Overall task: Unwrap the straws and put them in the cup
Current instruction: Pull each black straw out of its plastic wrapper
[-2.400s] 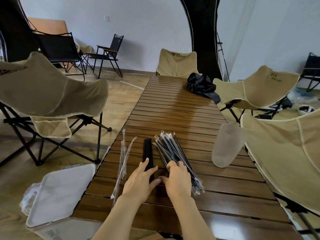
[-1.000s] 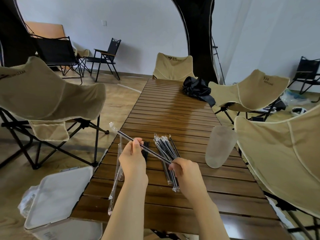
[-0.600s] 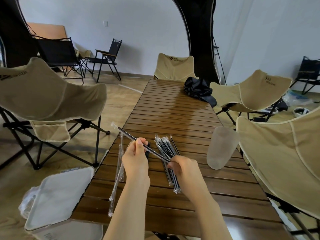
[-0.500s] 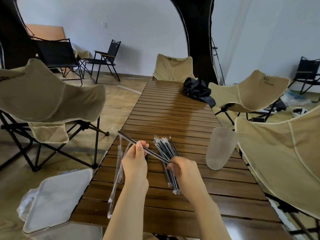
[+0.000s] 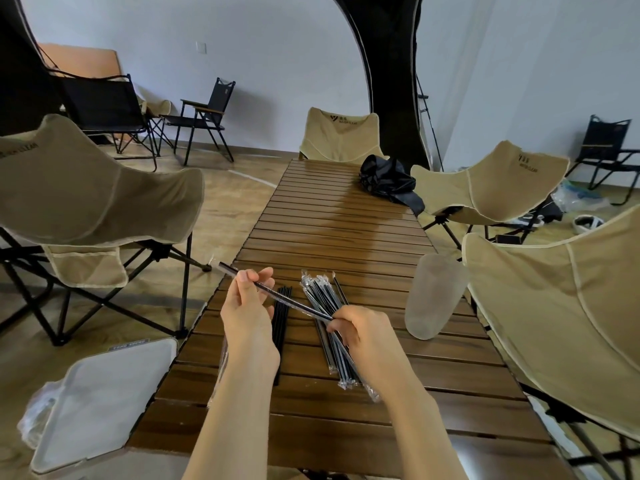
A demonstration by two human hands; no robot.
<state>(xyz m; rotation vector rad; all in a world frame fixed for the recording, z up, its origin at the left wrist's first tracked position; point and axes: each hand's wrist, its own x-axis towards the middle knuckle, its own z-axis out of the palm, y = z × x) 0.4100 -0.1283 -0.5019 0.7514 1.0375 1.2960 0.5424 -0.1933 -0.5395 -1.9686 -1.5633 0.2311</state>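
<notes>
While the frosted cup (image 5: 433, 299) stands at the right of the slatted table (image 5: 346, 220), the left hand (image 5: 247, 308) and right hand (image 5: 362, 330) each pinch one wrapped black straw (image 5: 291, 301) above the bundle of wrapped straws (image 5: 341, 358).

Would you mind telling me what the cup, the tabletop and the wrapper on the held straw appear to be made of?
Cup: likely frosted plastic; it looks milky, translucent and matte. Tabletop: looks like varnished wood slats, with brown grain and a soft sheen, though possibly a wood-look finish. Wrapper: thin clear plastic film, glinting and extending past the black straw at its tip.
</notes>
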